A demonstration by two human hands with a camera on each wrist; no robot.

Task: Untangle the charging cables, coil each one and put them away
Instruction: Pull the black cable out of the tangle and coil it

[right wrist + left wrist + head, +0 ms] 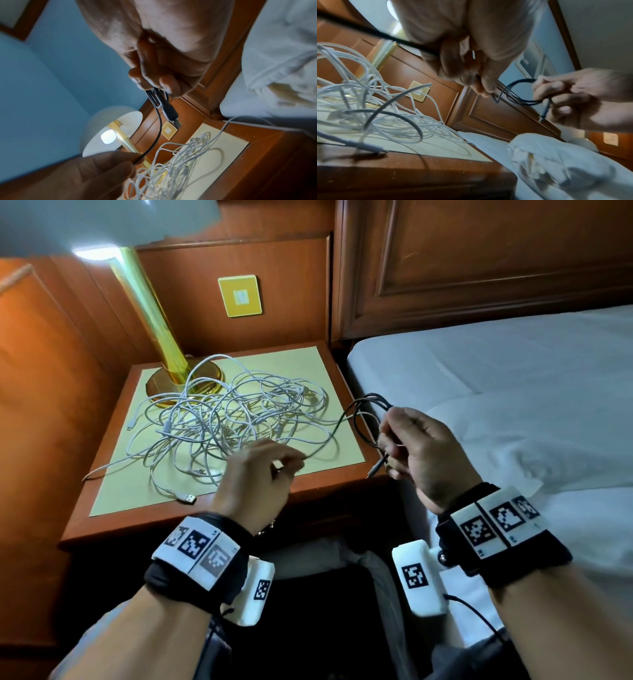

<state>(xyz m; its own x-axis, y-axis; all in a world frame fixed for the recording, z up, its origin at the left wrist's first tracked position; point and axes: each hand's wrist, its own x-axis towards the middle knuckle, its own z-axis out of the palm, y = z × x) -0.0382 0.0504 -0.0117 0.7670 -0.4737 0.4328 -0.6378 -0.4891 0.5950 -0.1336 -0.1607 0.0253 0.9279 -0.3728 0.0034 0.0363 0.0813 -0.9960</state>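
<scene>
step in hand looks like coiling the black cable (356,419); best to keep loops even & feed slack w/o dragging the pile. nearest, just off the nightstand's (329,484) front edge, the left hand (255,477) pinches the black run between thumb & fingertips. right hand (416,448), beside the nightstand's bed-side corner, is curled round the gathered black loops, plug hanging below. farther back on the nightstand, the white cables (219,419) lie tangled against the lamp base (181,385).

Left hand (471,65) pinches black cable (518,93). Right hand (583,100) grips its loops, plug end hanging below. White cables (373,108) lie tangled on nightstand (419,169), adj. to bed (556,162).
</scene>
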